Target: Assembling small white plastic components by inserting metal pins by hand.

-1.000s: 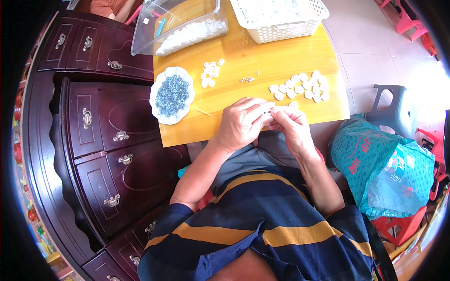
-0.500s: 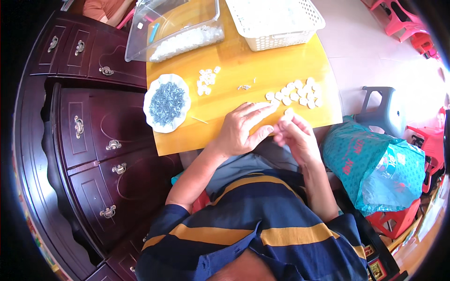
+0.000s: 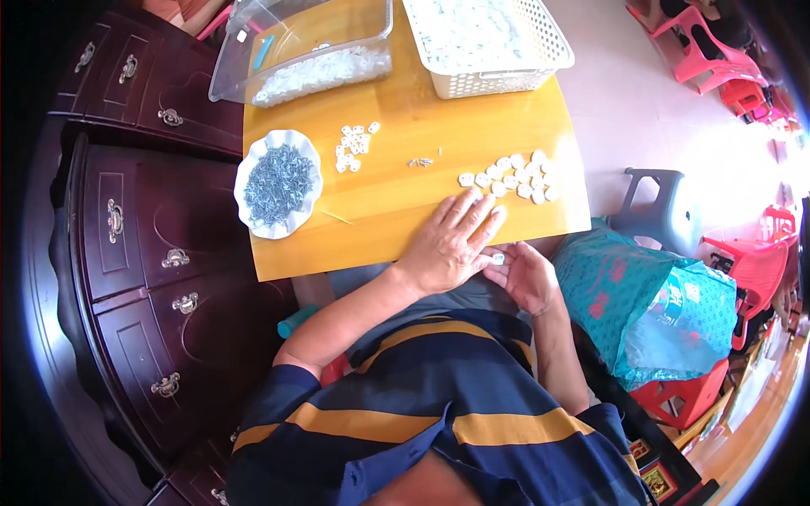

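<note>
My left hand (image 3: 449, 242) is at the table's near edge, palm down with its fingers stretched out. Its thumb reaches toward my right hand (image 3: 530, 280), which is turned palm up just beyond the edge. A small white plastic piece (image 3: 498, 259) rests in the right fingers, beside the left thumb. Ahead of the hands lies a group of round white pieces (image 3: 510, 179). Several small screws (image 3: 419, 162) are in the middle of the table. Further left is a cluster of small white pieces with holes (image 3: 354, 145).
A white scalloped bowl (image 3: 245, 211) full of grey screws stands at the table's left. At the back are a clear plastic bin (image 3: 316, 84) and a white perforated basket (image 3: 485, 82), both holding white pieces. A teal bag (image 3: 582, 266) and a grey stool (image 3: 675, 211) are on the right.
My right hand has turned palm up and lowered, with the white piece now in its fingers facing me. My left hand has flattened and come closer to it. The whole view has shifted slightly.
</note>
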The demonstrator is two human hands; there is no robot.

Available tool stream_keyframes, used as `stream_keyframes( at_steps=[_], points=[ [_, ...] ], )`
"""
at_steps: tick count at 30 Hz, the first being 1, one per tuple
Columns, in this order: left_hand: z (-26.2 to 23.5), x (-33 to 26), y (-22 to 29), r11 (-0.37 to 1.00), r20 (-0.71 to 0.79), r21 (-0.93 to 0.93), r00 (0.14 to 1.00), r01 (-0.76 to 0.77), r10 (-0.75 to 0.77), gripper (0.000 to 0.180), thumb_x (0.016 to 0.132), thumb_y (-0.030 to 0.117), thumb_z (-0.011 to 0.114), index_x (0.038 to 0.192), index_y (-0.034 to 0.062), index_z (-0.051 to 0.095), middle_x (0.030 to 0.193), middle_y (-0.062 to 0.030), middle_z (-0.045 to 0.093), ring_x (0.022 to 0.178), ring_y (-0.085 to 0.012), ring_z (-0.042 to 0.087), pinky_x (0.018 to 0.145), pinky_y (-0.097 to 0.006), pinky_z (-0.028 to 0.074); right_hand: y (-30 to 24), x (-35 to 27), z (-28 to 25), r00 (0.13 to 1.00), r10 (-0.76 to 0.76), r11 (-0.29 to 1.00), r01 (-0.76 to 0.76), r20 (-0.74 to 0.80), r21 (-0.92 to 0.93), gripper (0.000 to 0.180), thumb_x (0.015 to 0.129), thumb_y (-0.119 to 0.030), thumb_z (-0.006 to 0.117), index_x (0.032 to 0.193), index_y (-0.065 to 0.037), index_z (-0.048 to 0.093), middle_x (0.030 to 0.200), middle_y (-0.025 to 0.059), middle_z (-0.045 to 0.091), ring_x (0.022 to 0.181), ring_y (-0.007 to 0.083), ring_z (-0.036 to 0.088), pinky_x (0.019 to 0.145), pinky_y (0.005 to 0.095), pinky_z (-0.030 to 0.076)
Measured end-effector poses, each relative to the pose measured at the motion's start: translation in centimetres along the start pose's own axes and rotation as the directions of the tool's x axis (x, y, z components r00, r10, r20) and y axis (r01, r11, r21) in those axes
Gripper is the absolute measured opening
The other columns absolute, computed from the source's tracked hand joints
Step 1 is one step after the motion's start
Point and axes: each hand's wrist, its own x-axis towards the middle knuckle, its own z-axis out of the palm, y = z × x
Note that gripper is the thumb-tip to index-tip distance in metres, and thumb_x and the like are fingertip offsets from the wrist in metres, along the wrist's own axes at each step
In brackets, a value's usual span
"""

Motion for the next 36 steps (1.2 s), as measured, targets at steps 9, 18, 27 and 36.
stream_keyframes(
  at_steps=[9, 18, 27, 36],
  points=[
    [2.0, -1.2, 3.2, 0.97, 0.091, -0.076, 0.967, -0.232, 0.239, 0.071, 0.087, 0.035, 0.073, 0.145, -0.0012, 0.053, 0.153, -0.0186, 0.049, 0.148, -0.0365, 0.04, 0.124, -0.05, 0.029, 0.7, 1.4, -1.0, 0.98, 0.042, 0.916, -0.116, 0.197, 0.383, 0.042, 0.108, -0.027, 0.043, 0.134, 0.003, 0.056, 0.134, 0.0199, 0.064, 0.126, 0.034, 0.062, 0.109, 0.0517, 0.05],
    [-0.6, 1.7, -0.6, 0.995, 0.027, 0.013, 0.995, 0.098, -0.099, 0.075, 0.095, 0.041, 0.067, 0.157, 0.0079, 0.041, 0.162, -0.0244, 0.035, 0.15, -0.0457, 0.032, 0.122, -0.055, 0.027, 0.7, 1.5, -0.6, 0.999, 0.04, 0.959, -0.048, 0.036, 0.279, 0.043, 0.11, -0.025, 0.04, 0.132, 0.007, 0.058, 0.123, 0.0236, 0.07, 0.104, 0.0368, 0.072, 0.1, 0.05, 0.058],
    [0.3, 1.2, 0.3, 0.999, 0.079, -0.021, 0.996, -0.028, 0.03, 0.083, 0.09, 0.039, 0.073, 0.156, 0.0006, 0.04, 0.158, -0.0249, 0.04, 0.149, -0.0451, 0.034, 0.123, -0.052, 0.029, 0.6, 1.8, -0.4, 0.983, 0.002, 0.91, -0.078, 0.184, 0.407, 0.044, 0.111, -0.029, 0.039, 0.135, 0.004, 0.056, 0.129, 0.0203, 0.067, 0.118, 0.0342, 0.067, 0.106, 0.0516, 0.053],
    [1.7, 0.1, 2.9, 0.931, -0.01, -0.258, 0.964, -0.258, 0.264, 0.068, 0.087, 0.035, 0.076, 0.14, -0.0034, 0.057, 0.148, -0.026, 0.051, 0.143, -0.0401, 0.046, 0.121, -0.051, 0.035, 1.1, 2.1, -2.2, 0.978, 0.027, 0.89, -0.118, 0.207, 0.441, 0.041, 0.108, -0.028, 0.044, 0.131, 0.003, 0.057, 0.13, 0.0223, 0.064, 0.121, 0.0354, 0.064, 0.108, 0.0524, 0.051]
  ],
)
